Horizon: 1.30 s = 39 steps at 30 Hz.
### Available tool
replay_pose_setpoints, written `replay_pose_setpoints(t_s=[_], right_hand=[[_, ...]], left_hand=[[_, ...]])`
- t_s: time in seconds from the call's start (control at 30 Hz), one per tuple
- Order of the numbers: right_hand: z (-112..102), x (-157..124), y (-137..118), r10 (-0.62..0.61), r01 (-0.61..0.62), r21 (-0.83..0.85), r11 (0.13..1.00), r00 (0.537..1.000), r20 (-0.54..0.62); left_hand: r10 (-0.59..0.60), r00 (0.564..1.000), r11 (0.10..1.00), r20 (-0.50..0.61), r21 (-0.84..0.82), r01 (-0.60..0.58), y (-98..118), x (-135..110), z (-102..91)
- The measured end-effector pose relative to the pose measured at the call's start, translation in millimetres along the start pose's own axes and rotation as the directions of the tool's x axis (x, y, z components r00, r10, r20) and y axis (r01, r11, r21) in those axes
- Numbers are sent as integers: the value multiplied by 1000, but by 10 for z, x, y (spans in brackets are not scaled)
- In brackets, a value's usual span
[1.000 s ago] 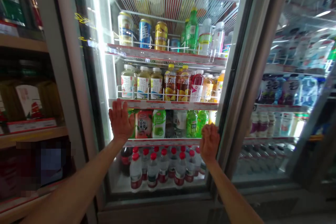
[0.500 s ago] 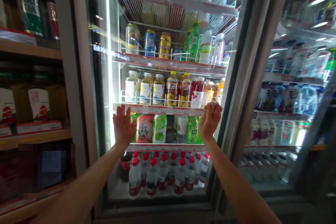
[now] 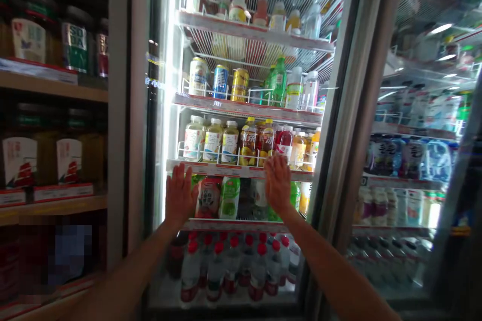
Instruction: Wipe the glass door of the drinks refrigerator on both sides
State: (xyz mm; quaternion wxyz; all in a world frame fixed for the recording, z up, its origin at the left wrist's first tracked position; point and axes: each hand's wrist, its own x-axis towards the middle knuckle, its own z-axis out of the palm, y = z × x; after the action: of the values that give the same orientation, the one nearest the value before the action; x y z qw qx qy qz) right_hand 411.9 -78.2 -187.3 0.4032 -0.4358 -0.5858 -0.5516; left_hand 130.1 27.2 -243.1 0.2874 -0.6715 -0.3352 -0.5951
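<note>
Drinks cooler (image 3: 244,109) stands lit between dim wooden shelves (image 3: 52,87) and another cooler (image 3: 414,183).

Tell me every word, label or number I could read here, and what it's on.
"SO DA": green-labelled container, left shelf.
"SO DA", fainter: red-labelled container beside it.
"茶": white-capped bottles.
"茶": left yellow-capped bottle.
"冰": right yellow-capped bottle.
Unreadable, blurred or small: all else, including pink bottle, cans, shelf strips.
</note>
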Motion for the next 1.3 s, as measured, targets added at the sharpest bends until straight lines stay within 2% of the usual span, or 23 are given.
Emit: replay_pose_setpoints(t_s=[0.07,0.1,0.13,0.2,0.27,0.3,0.33,0.4,0.47,0.5,0.53,0.57,0.63,0.67,0.73,0.8,0.87,0.9,0.93,1.07,1.17,1.23,1.3], right_hand=[[-2,15,-80,-260,248,89,965,951,165],[-1,55,-84,-320,301,122,946,925,204],[5,120,-66,-305,284,127,951,930,204],[33,295,-7,-78,72,72,995,993,88],[75,440,-5,140,-137,46,989,988,-65],[96,471,-47,151,-147,51,988,984,-89],[114,470,-115,88,-83,62,995,994,-67],[141,404,-292,-219,211,117,970,974,59],[160,358,-437,-527,496,200,845,836,152],[170,379,-477,-605,568,224,792,778,167],[184,434,-494,-623,585,226,779,764,168],[202,520,-495,-577,545,204,813,801,159],[255,722,-487,-354,339,130,932,929,113],[286,801,-498,-238,228,103,968,967,91],[346,854,-575,-180,170,111,979,980,86],[398,775,-704,-410,384,197,902,905,115],[441,690,-827,-662,612,292,735,741,113],[462,697,-869,-717,660,316,681,688,108],[483,756,-896,-723,664,321,675,682,111],[589,1489,-909,-504,467,239,851,854,128],[671,2095,-971,-318,298,198,934,944,82],[710,2241,-1088,-260,244,198,949,964,61],[734,2157,-1245,-368,344,227,911,927,71]], left_hand=[[-2,1000,1000,12,-6,2,-6,4,-34],[0,1000,1000,26,-9,1,-11,5,-54],[4,999,1000,45,-8,-3,-16,6,-74],[10,997,1000,81,5,-10,-23,6,-107],[7,996,999,93,31,-10,-23,5,-130],[5,996,999,94,45,-9,-21,4,-139],[6,995,998,96,59,-11,-22,4,-149],[27,993,996,114,77,-36,-34,8,-180],[67,987,992,147,96,-82,-70,22,-233],[87,983,989,164,106,-106,-97,37,-267],[108,978,985,179,114,-130,-128,57,-304],[127,973,982,195,117,-151,-164,84,-341],[114,971,983,211,120,-141,-243,154,-407],[67,977,987,203,127,-95,-284,193,-432],[-70,984,987,167,153,44,-367,265,-465],[-157,976,977,148,170,132,-440,308,-483],[-143,974,978,173,178,111,-495,312,-496],[-121,974,979,189,186,85,-514,303,-503],[-104,975,978,198,197,64,-528,288,-510],[-58,977,970,206,244,6,-553,225,-524],[-25,980,961,198,276,-31,-575,202,-523],[4,981,957,195,285,-60,-610,197,-536],[40,978,954,203,284,-98,-665,199,-570]])
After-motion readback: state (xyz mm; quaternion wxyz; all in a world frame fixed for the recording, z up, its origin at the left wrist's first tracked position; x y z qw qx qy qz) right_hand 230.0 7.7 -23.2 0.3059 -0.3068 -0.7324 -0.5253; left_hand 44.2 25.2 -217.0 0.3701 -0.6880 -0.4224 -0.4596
